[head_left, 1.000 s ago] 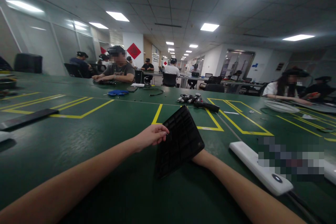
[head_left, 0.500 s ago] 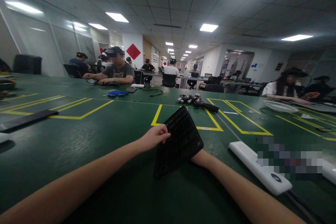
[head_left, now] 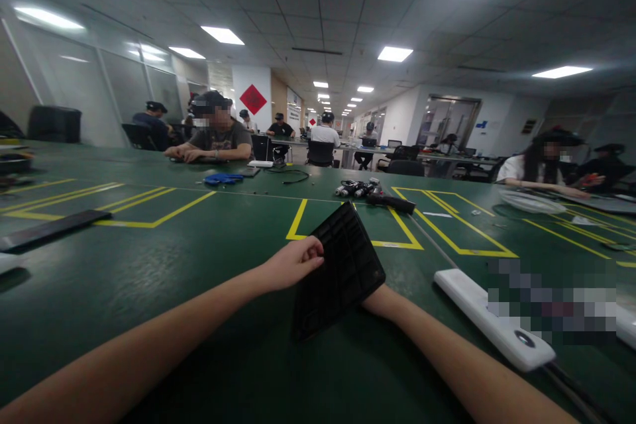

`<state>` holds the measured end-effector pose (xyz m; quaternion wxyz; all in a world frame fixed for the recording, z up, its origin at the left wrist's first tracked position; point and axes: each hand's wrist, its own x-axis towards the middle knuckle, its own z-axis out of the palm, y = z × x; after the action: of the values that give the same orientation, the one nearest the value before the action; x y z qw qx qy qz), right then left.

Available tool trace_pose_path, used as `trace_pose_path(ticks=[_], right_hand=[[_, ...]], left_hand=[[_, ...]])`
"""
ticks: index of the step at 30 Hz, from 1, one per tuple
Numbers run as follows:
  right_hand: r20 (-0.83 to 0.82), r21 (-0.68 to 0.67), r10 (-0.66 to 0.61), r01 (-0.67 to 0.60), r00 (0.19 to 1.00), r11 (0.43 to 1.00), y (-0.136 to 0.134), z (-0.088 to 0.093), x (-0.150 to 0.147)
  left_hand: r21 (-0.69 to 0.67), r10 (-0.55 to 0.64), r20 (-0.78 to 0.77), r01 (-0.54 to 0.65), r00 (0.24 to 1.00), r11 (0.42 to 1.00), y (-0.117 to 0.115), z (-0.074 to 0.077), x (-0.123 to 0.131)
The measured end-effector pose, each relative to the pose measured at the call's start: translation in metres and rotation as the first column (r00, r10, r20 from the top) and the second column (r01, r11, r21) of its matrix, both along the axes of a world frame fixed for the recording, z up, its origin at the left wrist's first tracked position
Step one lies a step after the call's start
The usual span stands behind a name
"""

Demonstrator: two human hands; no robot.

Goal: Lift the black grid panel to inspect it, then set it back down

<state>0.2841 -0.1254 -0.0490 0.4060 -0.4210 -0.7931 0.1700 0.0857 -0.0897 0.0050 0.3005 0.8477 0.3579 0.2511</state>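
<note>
A black gridded panel (head_left: 342, 265), like a keyboard frame, stands tilted on edge above the green table (head_left: 199, 265). My left hand (head_left: 293, 262) curls against its left edge, fingers closed on the rim. My right hand is hidden behind the panel; only its wrist (head_left: 382, 301) shows at the panel's lower right corner, so it seems to support the panel from behind.
A white power strip (head_left: 491, 324) lies at the right. A black tool and metal parts (head_left: 372, 192) sit beyond the panel, a black bar (head_left: 50, 228) at the left. Yellow floor-style lines mark the table. Other people sit at the far edge and right.
My left hand's fingers have curled tighter onto the panel's edge. The panel has stayed almost still.
</note>
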Motion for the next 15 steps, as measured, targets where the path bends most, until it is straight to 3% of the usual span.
trace_pose_path(ticks=[4, 6, 7, 9, 11, 12, 13, 15], right_hand=[[0.006, 0.007, -0.010, 0.010, 1.000, 1.000, -0.002, 0.004, -0.003], [0.007, 0.038, -0.014, 0.013, 1.000, 0.999, -0.001, 0.004, -0.004], [0.005, 0.054, -0.017, 0.017, 1.000, 0.998, -0.001, 0.004, -0.005], [0.006, 0.065, -0.022, 0.022, 1.000, 0.998, 0.000, 0.003, -0.005], [0.019, 0.056, -0.019, 0.018, 1.000, 0.998, 0.000, 0.003, -0.005], [0.028, 0.049, -0.012, 0.010, 1.000, 0.999, 0.000, 0.003, -0.004], [0.035, 0.045, -0.004, 0.002, 0.999, 0.999, 0.000, 0.003, -0.004], [0.022, 0.045, 0.002, -0.003, 1.000, 0.999, 0.001, 0.001, -0.002]], left_hand=[[-0.065, 0.039, 0.073, -0.034, 0.997, 0.997, 0.002, 0.000, 0.000], [-0.245, 0.116, 0.210, -0.062, 0.971, 0.968, 0.005, -0.001, 0.000], [-0.380, 0.180, 0.299, -0.056, 0.937, 0.923, 0.007, -0.001, 0.000], [-0.648, 0.344, 0.424, 0.015, 0.838, 0.762, 0.010, -0.001, 0.000], [-0.788, 0.454, 0.447, 0.100, 0.771, 0.607, 0.013, -0.002, -0.002], [-0.809, 0.465, 0.440, 0.114, 0.768, 0.577, 0.014, -0.002, -0.002], [-0.802, 0.443, 0.427, 0.104, 0.788, 0.588, 0.015, -0.003, -0.003], [-0.709, 0.314, 0.373, 0.050, 0.873, 0.703, 0.015, -0.004, -0.004]])
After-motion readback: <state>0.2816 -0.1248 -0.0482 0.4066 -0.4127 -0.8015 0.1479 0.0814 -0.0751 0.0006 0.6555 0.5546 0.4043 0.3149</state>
